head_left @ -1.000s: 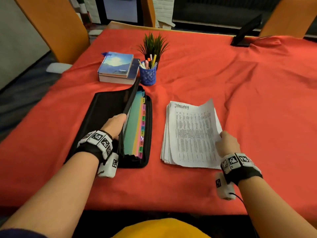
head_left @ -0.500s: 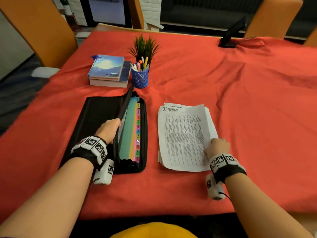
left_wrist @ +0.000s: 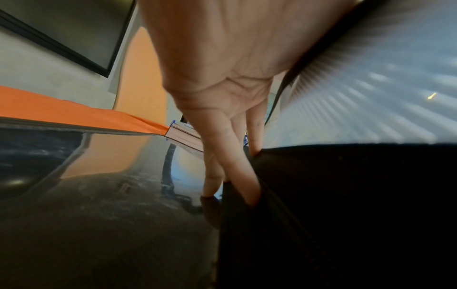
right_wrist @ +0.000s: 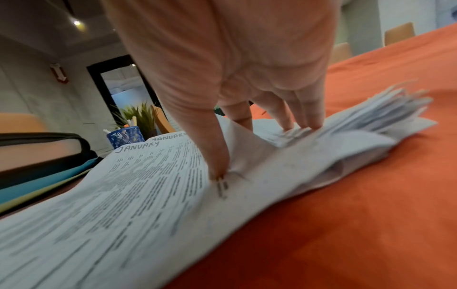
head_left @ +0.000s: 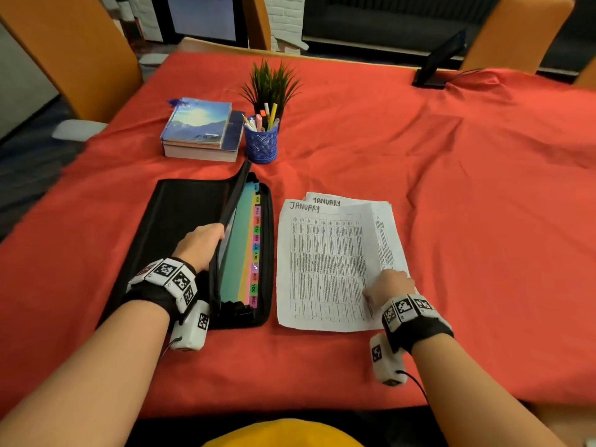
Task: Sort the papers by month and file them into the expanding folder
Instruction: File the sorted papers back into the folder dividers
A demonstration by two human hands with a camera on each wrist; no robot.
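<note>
A black expanding folder [head_left: 180, 221] lies open left of centre, its coloured month tabs [head_left: 255, 250] showing. My left hand [head_left: 200, 243] grips the raised front wall of the folder, holding a pocket open; in the left wrist view its fingers [left_wrist: 247, 185] tuck over the black edge. A stack of printed papers [head_left: 383, 233] lies to the right, and its top sheet [head_left: 322, 262] is headed JANUARY. My right hand [head_left: 388, 285] pinches that sheet's right edge: the thumb [right_wrist: 217, 168] sits on top, the forefinger is under the lifted fold, and the other fingers press on the stack [right_wrist: 371, 125].
Behind the folder sit two stacked books [head_left: 201, 130], a blue pen cup [head_left: 261, 143] and a small plant [head_left: 272, 82]. A black stand [head_left: 438, 59] is at the far right edge of the red tablecloth. Orange chairs [head_left: 74, 50] surround the table.
The top sheet has slid left off the stack, uncovering a second sheet also headed January. Its lifted right corner has come down flatter. My left hand still holds the folder open.
</note>
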